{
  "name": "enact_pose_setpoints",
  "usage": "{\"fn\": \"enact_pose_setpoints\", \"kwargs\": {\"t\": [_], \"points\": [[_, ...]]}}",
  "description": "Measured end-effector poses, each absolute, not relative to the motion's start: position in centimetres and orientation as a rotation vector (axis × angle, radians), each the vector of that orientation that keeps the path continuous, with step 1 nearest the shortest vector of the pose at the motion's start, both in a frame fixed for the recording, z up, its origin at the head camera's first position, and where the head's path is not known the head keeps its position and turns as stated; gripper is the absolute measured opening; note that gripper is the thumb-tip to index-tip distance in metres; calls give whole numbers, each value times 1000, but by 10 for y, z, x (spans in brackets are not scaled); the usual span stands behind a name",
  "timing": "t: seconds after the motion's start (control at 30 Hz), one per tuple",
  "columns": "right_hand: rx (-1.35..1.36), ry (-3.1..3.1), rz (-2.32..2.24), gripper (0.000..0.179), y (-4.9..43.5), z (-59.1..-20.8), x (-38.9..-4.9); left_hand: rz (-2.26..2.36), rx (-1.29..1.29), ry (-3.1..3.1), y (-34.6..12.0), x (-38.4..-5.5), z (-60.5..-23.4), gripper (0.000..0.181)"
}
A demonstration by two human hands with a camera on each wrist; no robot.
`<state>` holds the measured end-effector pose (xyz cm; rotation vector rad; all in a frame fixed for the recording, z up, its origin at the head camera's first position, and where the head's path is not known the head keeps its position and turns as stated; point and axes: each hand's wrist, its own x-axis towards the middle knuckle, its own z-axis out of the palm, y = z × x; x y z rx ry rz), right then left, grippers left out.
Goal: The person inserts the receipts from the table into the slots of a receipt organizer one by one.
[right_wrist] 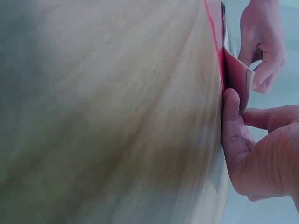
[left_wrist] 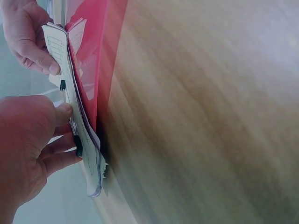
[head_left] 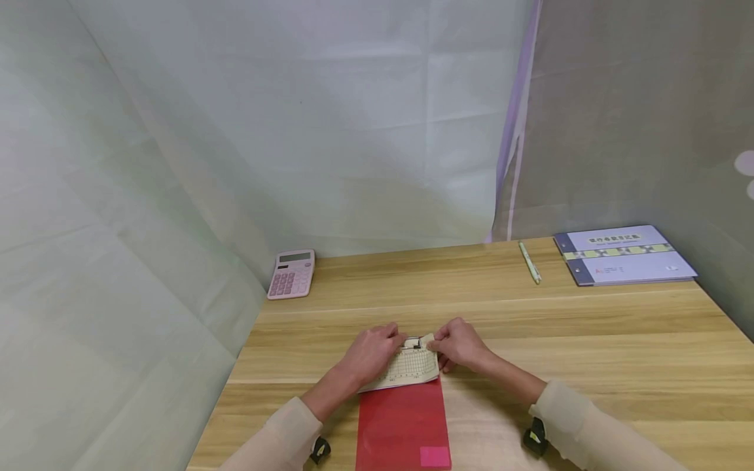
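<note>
A red folder (head_left: 403,425) lies at the near edge of the table, a pink label in its lower corner. Across its top sits a stack of printed paper slips (head_left: 412,367), with a black-ended metal clip (head_left: 417,343) at their far edge. My left hand (head_left: 372,353) grips around the clip, thumb and fingers curled at it in the left wrist view. Opposite, my right hand (head_left: 462,343) pinches the slips' right corner between thumb and fingers. Seen from the right wrist, the stack (right_wrist: 238,79) stands slightly raised from the folder.
A pink calculator (head_left: 292,274) stands at the back left of the wooden table (head_left: 589,353). Toward the back right are a light green pen (head_left: 529,262) and a white and blue ledger book (head_left: 627,256). Pale cloth (head_left: 353,131) hangs behind the table.
</note>
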<state>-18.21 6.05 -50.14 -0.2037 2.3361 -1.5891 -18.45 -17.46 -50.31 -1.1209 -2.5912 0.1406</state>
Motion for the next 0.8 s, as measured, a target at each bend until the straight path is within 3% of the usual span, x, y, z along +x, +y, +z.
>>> {"fn": "enact_pose_setpoints", "kwargs": {"t": [0.8], "points": [[-186, 2313, -1569, 21, 62, -500, -182, 79, -1108, -2626, -175, -185, -504, 15]]}}
